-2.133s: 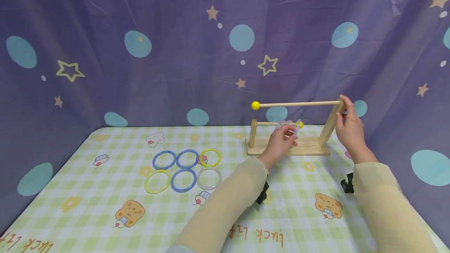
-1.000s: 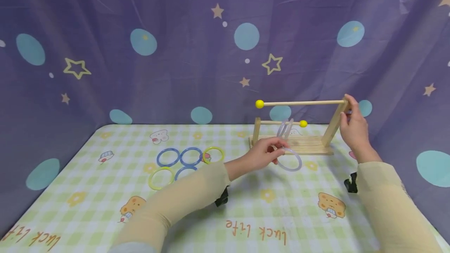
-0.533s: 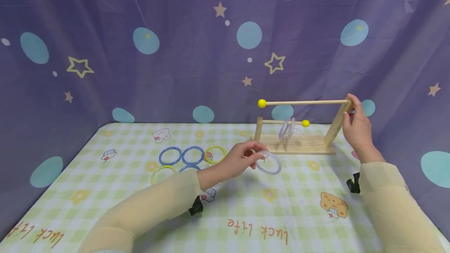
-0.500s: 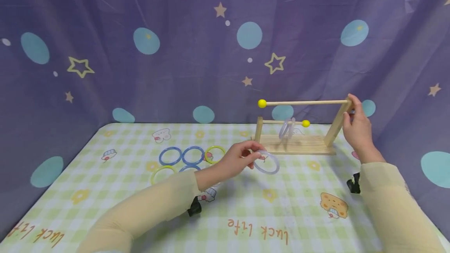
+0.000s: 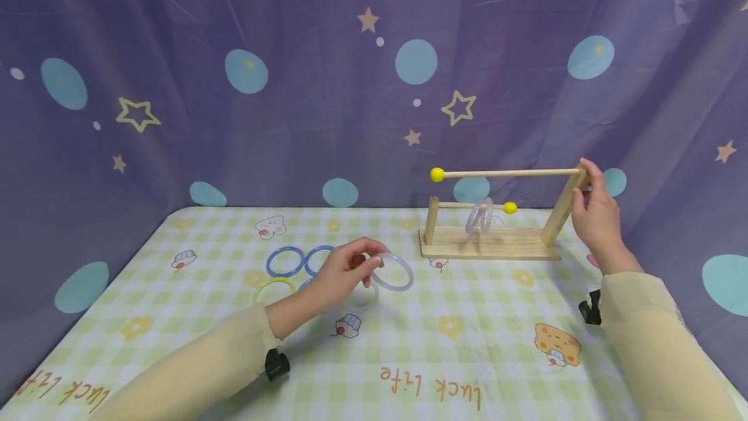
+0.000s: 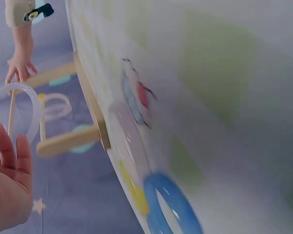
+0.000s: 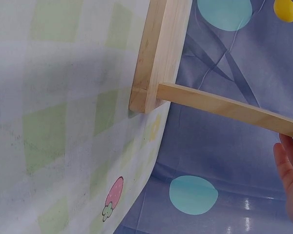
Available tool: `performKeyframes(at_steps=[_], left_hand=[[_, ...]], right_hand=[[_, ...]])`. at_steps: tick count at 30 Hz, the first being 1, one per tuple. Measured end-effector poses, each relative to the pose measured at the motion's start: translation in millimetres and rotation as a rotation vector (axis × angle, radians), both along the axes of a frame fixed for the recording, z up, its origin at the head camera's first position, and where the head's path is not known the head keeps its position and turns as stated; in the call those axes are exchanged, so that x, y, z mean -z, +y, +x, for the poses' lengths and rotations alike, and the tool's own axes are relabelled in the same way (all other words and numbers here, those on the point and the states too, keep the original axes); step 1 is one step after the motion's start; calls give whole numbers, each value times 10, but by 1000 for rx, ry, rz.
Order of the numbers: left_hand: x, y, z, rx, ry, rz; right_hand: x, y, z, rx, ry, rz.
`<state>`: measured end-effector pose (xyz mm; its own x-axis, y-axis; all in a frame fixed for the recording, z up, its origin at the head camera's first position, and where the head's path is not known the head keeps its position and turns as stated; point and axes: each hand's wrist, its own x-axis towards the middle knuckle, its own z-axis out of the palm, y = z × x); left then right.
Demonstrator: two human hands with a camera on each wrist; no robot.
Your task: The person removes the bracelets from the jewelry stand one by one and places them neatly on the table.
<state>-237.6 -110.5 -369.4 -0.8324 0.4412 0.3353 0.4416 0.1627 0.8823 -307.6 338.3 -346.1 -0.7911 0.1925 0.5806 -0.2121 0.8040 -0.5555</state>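
My left hand (image 5: 345, 271) pinches the edge of a clear plastic ring (image 5: 411, 276), raised over the table beside several other rings. My right hand (image 5: 598, 216) holds the top of the tall post of a wooden stand (image 5: 491, 252), thumb and fingers on either side of it. In the right wrist view its fingers (image 7: 285, 165) lie against the post (image 7: 224, 105). Two clear rings (image 5: 471, 219) hang from the stand's short lower rod. Its long upper rod (image 5: 508, 173), tipped with a yellow ball, carries no ring.
Left of the stand lie blue rings (image 5: 285, 248), a yellow ring (image 5: 274, 279) and a clear ring (image 5: 376, 292), partly covered by my left hand. Another yellow ring (image 6: 136, 192) shows in the left wrist view. A purple curtain (image 5: 292, 141) rises behind the checked table.
My left hand has drawn a clear ring off the lower rod and carried it left toward the rings on the table. Two rings stay on the rod. My right hand keeps its hold.
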Motion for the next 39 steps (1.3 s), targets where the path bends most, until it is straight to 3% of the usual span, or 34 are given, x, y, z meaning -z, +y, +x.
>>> performKeyframes(at_steps=[11, 18, 29, 34, 39], left_hand=[[29, -653, 211, -99, 100, -96], [19, -1061, 333, -177, 96, -172], [-31, -1630, 429, -169, 118, -277], [-14, -1777, 459, -139, 30, -318], [18, -1869, 494, -31, -90, -350]], right_hand=[[6, 1, 16, 10, -33, 8], [-13, 33, 25, 4, -38, 29], [-34, 14, 14, 0, 2, 18], [-24, -4, 6, -9, 24, 7], [2, -15, -4, -8, 36, 9]])
